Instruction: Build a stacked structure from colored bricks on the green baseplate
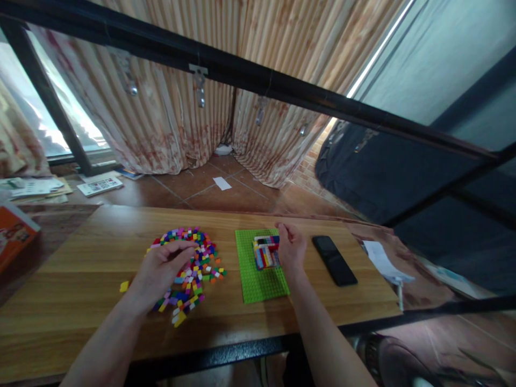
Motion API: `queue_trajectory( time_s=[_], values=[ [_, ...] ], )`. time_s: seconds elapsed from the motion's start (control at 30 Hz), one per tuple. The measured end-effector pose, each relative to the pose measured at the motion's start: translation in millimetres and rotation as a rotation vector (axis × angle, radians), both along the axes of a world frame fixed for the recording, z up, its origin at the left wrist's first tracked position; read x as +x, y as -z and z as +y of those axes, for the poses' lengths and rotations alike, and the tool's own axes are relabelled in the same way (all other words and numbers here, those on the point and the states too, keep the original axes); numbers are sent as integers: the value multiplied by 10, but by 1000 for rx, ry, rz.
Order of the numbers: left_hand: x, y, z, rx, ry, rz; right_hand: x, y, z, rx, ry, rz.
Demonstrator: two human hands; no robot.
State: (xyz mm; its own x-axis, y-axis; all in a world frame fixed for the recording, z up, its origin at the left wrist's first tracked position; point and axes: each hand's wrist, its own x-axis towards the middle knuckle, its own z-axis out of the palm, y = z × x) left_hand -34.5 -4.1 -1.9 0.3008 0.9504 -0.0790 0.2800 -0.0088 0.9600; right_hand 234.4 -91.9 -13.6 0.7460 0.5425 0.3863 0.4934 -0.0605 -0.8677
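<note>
A loose heap of small multicoloured toy bricks (206, 259) lies on the wooden table. Over its left part is my left hand (163, 269), thumb and forefinger brought together; whatever may be between the tips is too small to name. To the right, a green studded baseplate (262, 287) carries a low block of many-coloured bricks (264, 257), built in rows. My right hand (292, 247) is at the right side of that block, its fingers curled and closed, covering part of the plate. I cannot make out what those fingers hold, if anything.
A black phone (334, 260) lies right of the baseplate. One yellow brick (124, 286) sits apart at the left. A dark metal bar (242, 75) with hanging clips crosses above the table (80, 322). Papers (100, 185) and an orange box (16, 234) are at the left.
</note>
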Motion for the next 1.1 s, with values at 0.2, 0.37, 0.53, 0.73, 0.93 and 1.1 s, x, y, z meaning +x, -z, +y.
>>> queue_trajectory(
  time_s=[0.2,0.37,0.53,0.73,0.93,1.1],
  values=[
    [-125,-55,97,-22,-235,-181,-434,-36,-64,-31,-188,-251],
    [-166,-74,119,-31,-285,-221,-844,29,-134,-199,-570,-463],
    [-234,-106,159,-20,-329,-250,-1006,118,-139,-347,-675,-426],
    [-440,-17,284,74,-299,-19,-1093,169,-118,-382,-718,-442],
    [-480,57,316,130,-209,140,-1140,196,-96,-423,-740,-483],
    [-436,18,289,123,-154,147,-1180,205,-94,-420,-759,-513]
  ],
)
